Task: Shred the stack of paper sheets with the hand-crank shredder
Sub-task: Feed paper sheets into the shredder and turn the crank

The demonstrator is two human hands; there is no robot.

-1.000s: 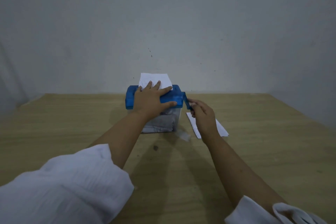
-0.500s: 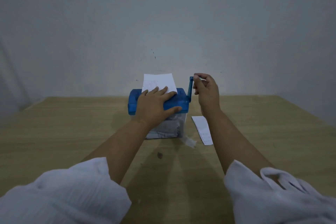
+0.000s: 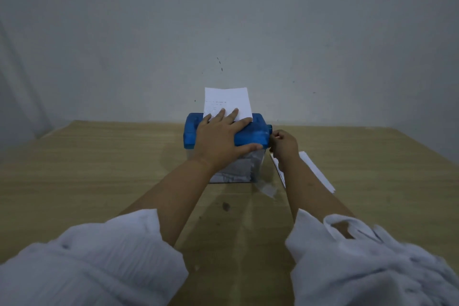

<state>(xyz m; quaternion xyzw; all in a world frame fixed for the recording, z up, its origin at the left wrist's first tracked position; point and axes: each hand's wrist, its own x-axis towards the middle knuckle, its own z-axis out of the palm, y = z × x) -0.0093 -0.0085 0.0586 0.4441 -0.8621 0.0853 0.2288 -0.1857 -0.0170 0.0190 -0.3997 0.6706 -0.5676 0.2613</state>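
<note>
Nearest me, two white cloth sleeves (image 3: 87, 268) fill the bottom, bare forearms reaching fwd over the pale wooden counter (image 3: 99, 169). My read of the step: mid-crank on one sheet. The right hand (image 3: 284, 145) sits at the shredder's right end, fingers curled round the blue plastic crank handle (image 3: 270, 129) (mostly hidden behind the knuckles, so I can't tell its angle). Under that wrist, the flat white paper sheets (image 3: 315, 171) waiting their turn lie on the counter just beside the machine. The left hand (image 3: 219, 141) is spread flat, palm pressing down on the blue plastic shredder lid (image 3: 250, 135), thumb along its front edge. Below it the clear plastic bin (image 3: 238, 169) holds pale shreds. Behind the fingers a white printed sheet (image 3: 227, 100) stands upright in the slot, a good part of it not yet through. Next move, imo: full crank turns w/ steady downward pressure from the left so the box doesn't tip or slide, then feed another sheet.
</note>
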